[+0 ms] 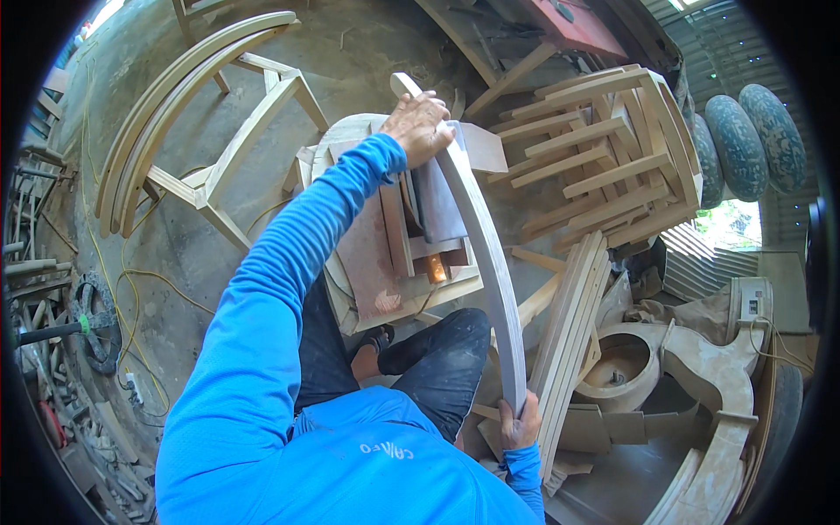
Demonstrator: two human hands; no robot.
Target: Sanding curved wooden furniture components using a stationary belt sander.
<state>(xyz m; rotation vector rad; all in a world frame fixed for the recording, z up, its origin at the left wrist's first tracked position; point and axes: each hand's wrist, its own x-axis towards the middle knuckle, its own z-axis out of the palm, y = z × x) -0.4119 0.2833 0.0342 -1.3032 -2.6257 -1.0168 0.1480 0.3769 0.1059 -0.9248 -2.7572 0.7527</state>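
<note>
A long curved wooden strip [487,236] runs from the far middle down toward my right side. My left hand [418,129] is closed over it near its far end, with the arm stretched out. Around the near end my right hand [521,423] is wrapped, thumb on top. Beneath and left of the strip sits a dusty wooden stand [363,262] with a grey, belt-like sheet [440,206] standing on it. The strip's far part passes close beside this sheet; whether they touch I cannot tell. A small orange-lit spot [436,269] shows low on the stand.
Curved wooden frames [197,83] stand far left. Stacked slatted wood pieces [612,149] fill the right, with long boards [569,332] leaning below. A dusty blower-shaped housing [617,367] sits at lower right. A yellow cable [136,306] trails over the left floor.
</note>
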